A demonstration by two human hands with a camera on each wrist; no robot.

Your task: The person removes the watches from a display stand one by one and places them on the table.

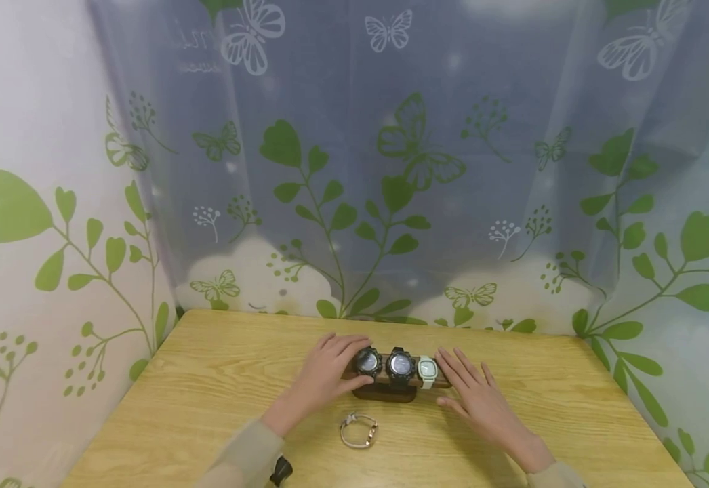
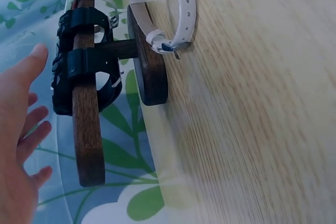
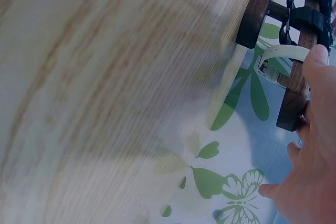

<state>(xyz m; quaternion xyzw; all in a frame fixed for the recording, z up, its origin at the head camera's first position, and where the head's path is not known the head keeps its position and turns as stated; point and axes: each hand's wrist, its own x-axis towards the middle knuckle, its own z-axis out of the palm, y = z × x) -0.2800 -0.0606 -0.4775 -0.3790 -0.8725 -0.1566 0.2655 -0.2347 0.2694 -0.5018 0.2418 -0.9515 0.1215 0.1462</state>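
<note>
A dark wooden watch stand point(image 1: 385, 393) stands on the table with two black watches point(image 1: 400, 364) and one pale watch point(image 1: 428, 369) strapped round its bar. My left hand point(image 1: 324, 371) is at the bar's left end by a black watch; in the left wrist view its fingers are spread and a gap shows between them and the bar. At the other end, my right hand point(image 1: 482, 403) has its fingers extended, the thumb by the pale watch's strap in the right wrist view. A watch with a white strap point(image 2: 186, 9) lies nearer me on the table.
The wooden table point(image 1: 208, 379) runs back to a hanging cloth point(image 1: 330, 203) printed with leaves and butterflies, which also lines both sides. Beside my left sleeve lies a small black object point(image 1: 280, 470), partly hidden.
</note>
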